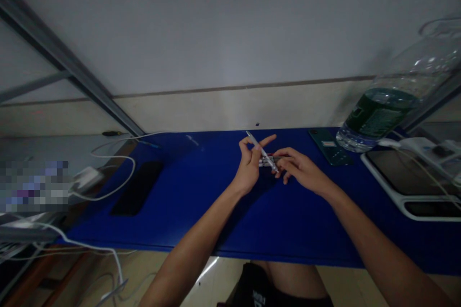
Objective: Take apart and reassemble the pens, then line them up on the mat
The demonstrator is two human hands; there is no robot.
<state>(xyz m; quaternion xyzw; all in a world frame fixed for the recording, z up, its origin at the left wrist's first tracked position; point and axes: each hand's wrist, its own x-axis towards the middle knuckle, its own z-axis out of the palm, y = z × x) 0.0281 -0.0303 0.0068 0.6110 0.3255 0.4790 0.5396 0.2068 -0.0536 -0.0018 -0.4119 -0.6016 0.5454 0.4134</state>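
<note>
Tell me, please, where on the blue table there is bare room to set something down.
Blue table: a bare patch between the black phone and the left hand, and the front strip under both forearms. Crowded: the right end, with the water bottle, green phone and white tray; the pens lie under the right hand.
</note>
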